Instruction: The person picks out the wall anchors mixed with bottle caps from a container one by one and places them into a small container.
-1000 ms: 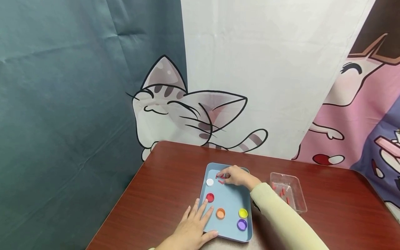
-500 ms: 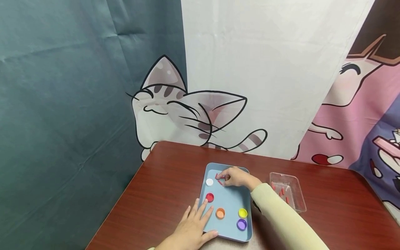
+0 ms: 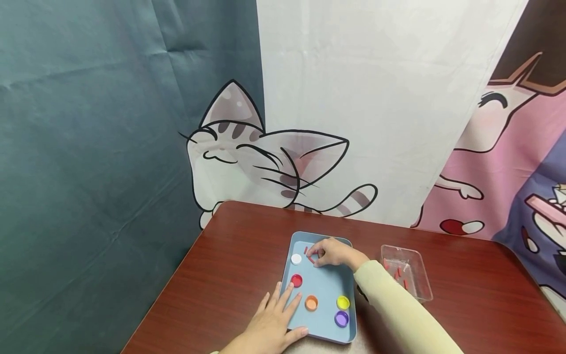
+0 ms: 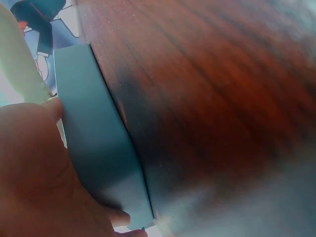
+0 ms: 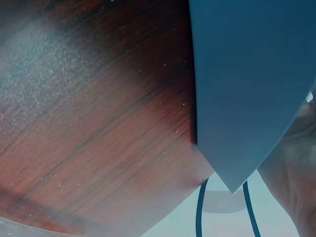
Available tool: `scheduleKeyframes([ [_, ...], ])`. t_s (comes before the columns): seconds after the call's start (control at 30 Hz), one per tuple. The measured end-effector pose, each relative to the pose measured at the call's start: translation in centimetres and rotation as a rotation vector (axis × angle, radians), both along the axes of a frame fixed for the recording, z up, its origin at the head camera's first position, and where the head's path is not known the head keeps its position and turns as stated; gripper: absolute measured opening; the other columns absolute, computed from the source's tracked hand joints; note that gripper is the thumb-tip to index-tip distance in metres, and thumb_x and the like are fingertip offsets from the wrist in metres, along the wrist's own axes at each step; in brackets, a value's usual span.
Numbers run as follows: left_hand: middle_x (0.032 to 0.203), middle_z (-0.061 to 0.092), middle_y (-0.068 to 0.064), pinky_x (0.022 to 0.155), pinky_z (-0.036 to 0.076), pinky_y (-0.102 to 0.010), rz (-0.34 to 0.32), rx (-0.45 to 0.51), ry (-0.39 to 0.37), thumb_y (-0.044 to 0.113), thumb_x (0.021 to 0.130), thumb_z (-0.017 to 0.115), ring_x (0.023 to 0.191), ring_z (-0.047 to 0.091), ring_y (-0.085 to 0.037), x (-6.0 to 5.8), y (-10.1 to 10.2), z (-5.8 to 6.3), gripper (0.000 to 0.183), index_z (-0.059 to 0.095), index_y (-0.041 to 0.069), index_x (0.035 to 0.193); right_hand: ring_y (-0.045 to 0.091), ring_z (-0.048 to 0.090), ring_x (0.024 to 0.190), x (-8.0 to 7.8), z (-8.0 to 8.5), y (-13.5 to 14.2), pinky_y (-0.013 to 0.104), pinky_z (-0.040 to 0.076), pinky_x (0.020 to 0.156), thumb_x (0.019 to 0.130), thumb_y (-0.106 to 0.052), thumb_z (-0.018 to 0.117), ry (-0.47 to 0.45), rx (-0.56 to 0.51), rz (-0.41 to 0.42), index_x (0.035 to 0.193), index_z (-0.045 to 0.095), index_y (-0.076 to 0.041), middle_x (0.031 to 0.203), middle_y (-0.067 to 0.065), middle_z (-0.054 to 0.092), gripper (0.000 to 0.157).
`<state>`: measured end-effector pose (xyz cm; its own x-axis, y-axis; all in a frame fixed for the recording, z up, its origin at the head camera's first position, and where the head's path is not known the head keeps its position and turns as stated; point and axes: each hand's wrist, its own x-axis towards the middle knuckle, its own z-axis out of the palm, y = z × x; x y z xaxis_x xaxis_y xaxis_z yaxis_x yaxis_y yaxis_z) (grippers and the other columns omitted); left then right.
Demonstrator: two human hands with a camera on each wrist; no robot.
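Observation:
At the far end of a light-blue tray (image 3: pixel 325 334), my right hand (image 3: pixel 333 251) has its index finger and thumb at the two ends of a small red stick (image 3: pixel 311 259), pinching it close over the tray floor. Another red stick (image 3: pixel 305 250) lies just left of the index finger, and one more is partly hidden under the fingers. My left hand (image 3: pixel 271 322) spreads its fingers over the tray's near-left edge, fingertips by a red cap (image 3: pixel 297 280). In the left wrist view, the hand (image 4: pixel 39 168) lies along the tray's outer wall (image 4: pixel 98 128).
Also in the tray are a white cap (image 3: pixel 296 258), an orange cap (image 3: pixel 311 303), a yellow cap (image 3: pixel 343 302) and a purple cap (image 3: pixel 341 318). A clear plastic box (image 3: pixel 417 275) with several red sticks stands right of the tray on the brown table (image 3: pixel 221 275).
My right hand's fingers have shifted slightly nearer, turning the red stick between index finger and thumb, while another stick has come into fuller view. The left hand stays in place.

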<state>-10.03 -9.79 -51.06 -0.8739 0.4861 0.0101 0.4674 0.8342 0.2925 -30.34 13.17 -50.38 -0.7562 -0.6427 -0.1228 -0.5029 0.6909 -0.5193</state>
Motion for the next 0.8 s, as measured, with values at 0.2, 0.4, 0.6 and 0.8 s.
scheduleKeyframes([
  [0.2, 0.166, 0.029, -0.012, 0.111, 0.032, -0.066, 0.001, -0.005, 0.007, 0.068, 0.098, 0.043, 0.151, 0.024, -0.043, -0.03, -0.01, -0.09, 0.077, 0.042, 0.017, 0.156, 0.009, 0.050, 0.067, -0.21, -0.07, -0.03, 0.022, 0.042, 0.057, 0.084, -0.016, 0.083, -0.016, 0.012, 0.007, 0.113, 0.078, -0.021, 0.070, -0.008, 0.055, 0.030],
  [0.4, 0.166, 0.028, -0.012, 0.111, 0.032, -0.065, 0.000, -0.008, 0.009, 0.069, 0.098, 0.042, 0.151, 0.024, -0.043, -0.07, -0.01, -0.04, 0.078, 0.041, 0.017, 0.156, 0.008, 0.048, 0.065, -0.31, 0.09, 0.01, 0.021, 0.040, 0.057, 0.084, -0.017, 0.084, -0.008, 0.014, 0.020, 0.110, 0.078, -0.021, 0.068, -0.008, 0.053, 0.028],
  [0.6, 0.166, 0.028, -0.011, 0.112, 0.031, -0.065, 0.002, -0.011, -0.004, 0.071, 0.098, 0.040, 0.151, 0.023, -0.042, -0.07, -0.01, 0.08, 0.079, 0.041, 0.018, 0.157, 0.007, 0.049, 0.067, -0.42, 0.10, 0.03, 0.021, 0.041, 0.058, 0.085, -0.017, 0.083, -0.003, 0.011, 0.028, 0.108, 0.078, -0.021, 0.072, -0.009, 0.055, 0.025],
  [0.8, 0.166, 0.028, -0.011, 0.111, 0.031, -0.066, 0.006, -0.008, -0.010, 0.069, 0.098, 0.042, 0.151, 0.023, -0.042, -0.02, 0.03, 0.09, 0.078, 0.041, 0.017, 0.156, 0.008, 0.049, 0.066, -0.21, -0.07, 0.08, 0.022, 0.041, 0.059, 0.085, -0.017, 0.083, 0.007, -0.014, 0.045, 0.106, 0.077, -0.018, 0.070, -0.009, 0.056, 0.022],
])
